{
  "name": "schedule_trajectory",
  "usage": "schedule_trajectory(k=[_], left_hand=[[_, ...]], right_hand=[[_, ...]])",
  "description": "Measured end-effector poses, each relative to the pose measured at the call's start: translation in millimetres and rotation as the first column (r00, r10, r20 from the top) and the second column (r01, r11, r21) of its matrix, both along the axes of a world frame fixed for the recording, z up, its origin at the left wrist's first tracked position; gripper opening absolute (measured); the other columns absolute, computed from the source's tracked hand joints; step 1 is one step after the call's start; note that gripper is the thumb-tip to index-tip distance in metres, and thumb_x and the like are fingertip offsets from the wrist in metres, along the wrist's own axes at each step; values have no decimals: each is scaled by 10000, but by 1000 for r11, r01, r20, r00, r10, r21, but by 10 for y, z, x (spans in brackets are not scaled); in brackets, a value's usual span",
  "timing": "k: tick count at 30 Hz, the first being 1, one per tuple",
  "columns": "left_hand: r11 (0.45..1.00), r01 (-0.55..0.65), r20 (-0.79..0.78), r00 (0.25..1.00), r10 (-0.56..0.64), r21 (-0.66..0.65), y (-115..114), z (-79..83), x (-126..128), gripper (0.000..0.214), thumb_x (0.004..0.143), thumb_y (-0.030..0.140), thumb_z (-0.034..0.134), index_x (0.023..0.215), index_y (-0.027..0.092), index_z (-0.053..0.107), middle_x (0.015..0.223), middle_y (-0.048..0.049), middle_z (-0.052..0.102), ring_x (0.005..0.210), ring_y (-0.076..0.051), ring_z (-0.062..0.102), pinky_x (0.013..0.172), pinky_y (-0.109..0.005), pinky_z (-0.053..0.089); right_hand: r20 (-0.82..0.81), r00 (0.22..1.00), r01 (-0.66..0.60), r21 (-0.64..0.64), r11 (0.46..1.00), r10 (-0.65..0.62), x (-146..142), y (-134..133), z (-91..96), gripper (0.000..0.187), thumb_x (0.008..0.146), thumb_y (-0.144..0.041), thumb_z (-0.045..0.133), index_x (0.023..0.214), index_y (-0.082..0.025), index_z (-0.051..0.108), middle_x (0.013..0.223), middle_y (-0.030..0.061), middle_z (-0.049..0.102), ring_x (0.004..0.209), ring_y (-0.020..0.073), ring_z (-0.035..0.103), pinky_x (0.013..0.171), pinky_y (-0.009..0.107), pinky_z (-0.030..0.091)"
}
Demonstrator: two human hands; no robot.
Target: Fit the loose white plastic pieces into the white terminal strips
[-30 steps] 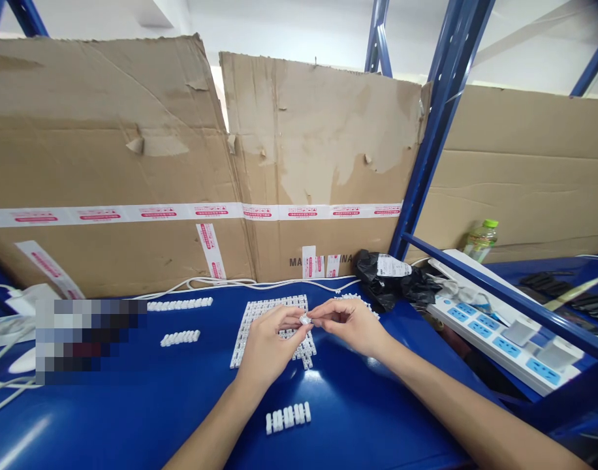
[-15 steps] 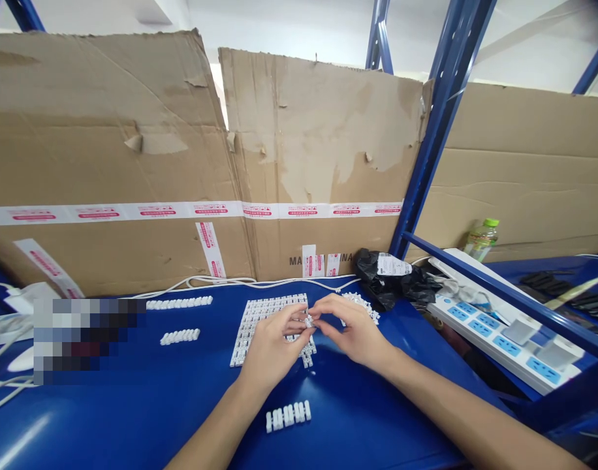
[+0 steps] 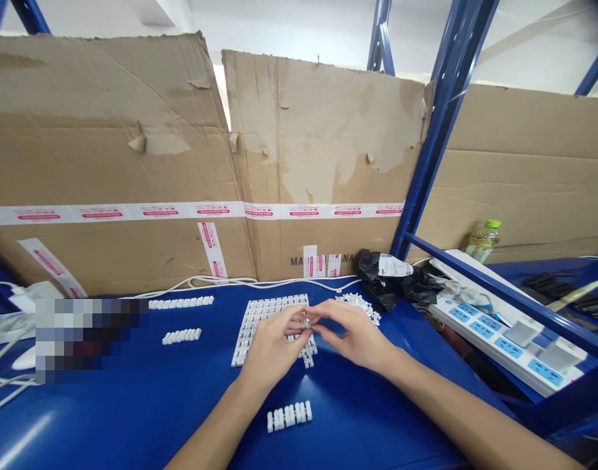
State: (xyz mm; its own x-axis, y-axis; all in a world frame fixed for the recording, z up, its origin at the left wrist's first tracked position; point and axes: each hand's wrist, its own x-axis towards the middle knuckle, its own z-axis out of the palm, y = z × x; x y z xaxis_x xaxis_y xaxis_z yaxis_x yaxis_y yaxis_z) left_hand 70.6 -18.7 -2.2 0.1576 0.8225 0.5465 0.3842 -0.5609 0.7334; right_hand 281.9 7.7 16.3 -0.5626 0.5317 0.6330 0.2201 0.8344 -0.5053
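My left hand (image 3: 278, 339) and my right hand (image 3: 350, 333) meet above the blue table, fingertips close together. Between them they pinch a small white plastic piece (image 3: 307, 323), mostly covered by the fingers. Beneath and behind the hands lies a flat panel of joined white pieces (image 3: 252, 320), partly hidden by my left hand. A pile of loose white pieces (image 3: 360, 305) sits just beyond my right hand. Nearer to me is a short row of white pieces (image 3: 289, 416), lying between my forearms.
Two more white rows (image 3: 181, 335) lie to the left. A black plastic bag (image 3: 394, 277) rests at the back, by a blue metal post (image 3: 426, 156). Power strips (image 3: 499, 339) stand at the right. Cardboard (image 3: 318, 143) walls the rear, with white cables (image 3: 220, 281) along its foot.
My right hand has dipped slightly, and its fingers have shifted a little on the small white piece. My left hand stays nearly in place. The view has moved very slightly.
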Motion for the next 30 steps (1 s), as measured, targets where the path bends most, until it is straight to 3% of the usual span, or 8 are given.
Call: schedule_trajectory(k=[4,9,11,13,16,19,23,30], left_hand=[[989,-60,-94,993,74,137,-14,45,-11,337,888,190,781,1210,267,715,1028,-29,828,840,-210,796,818,-387,682],[968,93,-227,973,-39,232,-100,97,5,369,914,137,734,1247,294,698,1109,-42,794,1014,-237,734,901,-407,606],[969,146,-260,961,-91,201,-139,136,6,369,918,114,708,1238,299,703,1114,-40,774,1041,-234,711,922,-396,582],[976,179,-290,947,-137,124,-179,201,-2,360,924,110,684,1224,306,710,1112,-32,752,1040,-224,696,925,-377,566],[976,212,-322,921,-219,-55,-242,327,-22,313,917,147,691,1180,313,726,1105,-17,737,1014,-218,686,925,-367,553],[936,262,-349,876,-332,-234,-308,405,-39,218,892,190,726,1064,314,772,1061,0,741,929,-205,683,861,-341,552],[862,323,-387,792,-473,-392,-369,379,-53,193,766,205,862,922,304,806,950,17,727,882,-195,669,774,-291,521],[816,329,-413,736,-537,-475,-377,332,-90,363,656,281,968,980,319,810,996,16,744,953,-222,674,788,-292,512]], right_hand=[[-203,973,36,-331,943,-108,-29,46,-58,364,937,-323,777,1280,-252,678,1102,71,723,978,208,721,886,371,615],[-236,971,-195,-737,648,23,-56,94,-96,535,775,-424,918,1195,-177,696,781,0,731,636,153,680,682,315,589],[-236,970,-219,-767,603,53,-52,83,-74,557,738,-438,941,1167,-169,708,747,-12,731,603,143,671,659,297,574],[-179,979,-203,-757,621,102,-28,59,-30,491,778,-462,909,1136,-174,735,751,-8,738,595,135,660,619,272,549],[-97,990,-141,-652,745,102,60,36,56,392,875,-491,823,1116,-185,779,794,17,753,637,141,657,580,249,505],[-199,980,-130,-558,819,20,181,62,125,402,967,-521,715,1171,-178,770,861,57,775,723,165,682,587,252,492],[-281,957,-88,-528,845,-76,269,119,153,372,1006,-510,670,1133,-173,763,822,50,757,703,153,668,617,260,510],[-129,984,44,-489,871,-122,241,112,161,364,997,-502,670,1108,-165,750,865,71,784,746,179,719,653,283,552]])
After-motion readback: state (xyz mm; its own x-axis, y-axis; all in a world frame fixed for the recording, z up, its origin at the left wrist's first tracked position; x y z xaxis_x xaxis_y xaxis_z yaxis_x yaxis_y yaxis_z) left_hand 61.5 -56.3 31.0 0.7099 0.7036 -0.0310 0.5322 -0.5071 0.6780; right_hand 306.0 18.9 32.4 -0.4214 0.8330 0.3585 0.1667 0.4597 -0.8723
